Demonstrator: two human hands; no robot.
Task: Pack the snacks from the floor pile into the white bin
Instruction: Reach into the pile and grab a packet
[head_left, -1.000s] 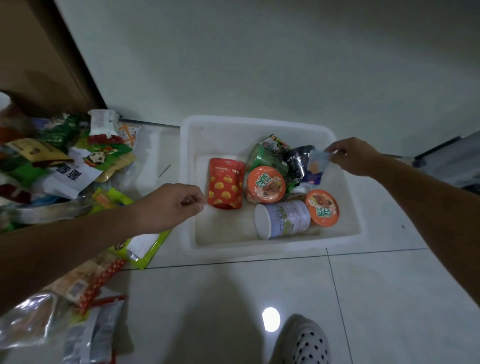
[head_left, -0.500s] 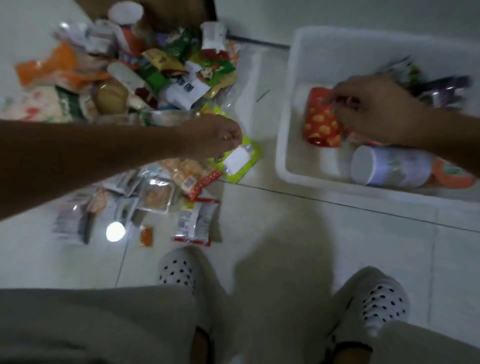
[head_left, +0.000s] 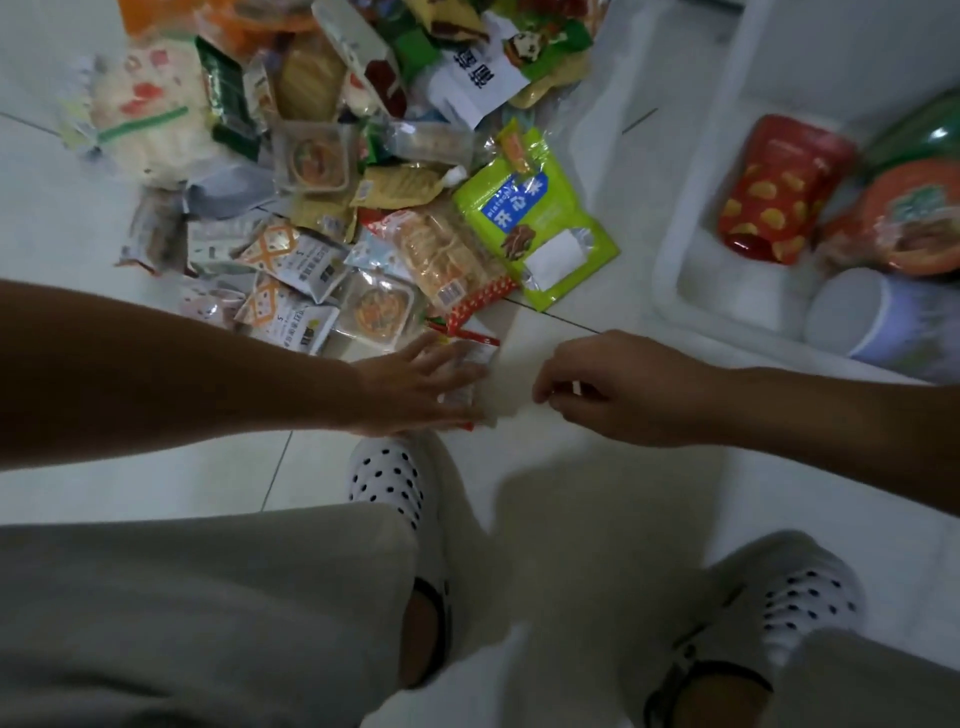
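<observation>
small packet could skid away
left hand (head_left: 415, 387) lies spread on the small packet (head_left: 470, 364) at the near edge of the snack pile (head_left: 363, 208), ungripped on glossy tile; right hand (head_left: 613, 389) curls, contents unclear; white bin (head_left: 675, 291) sits to the right.

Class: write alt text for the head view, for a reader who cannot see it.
A person's left hand rests flat on a small packet at the near edge of a floor snack pile; the right hand hovers beside it, fingers curled. A white bin, partly filled, stands at right.
</observation>
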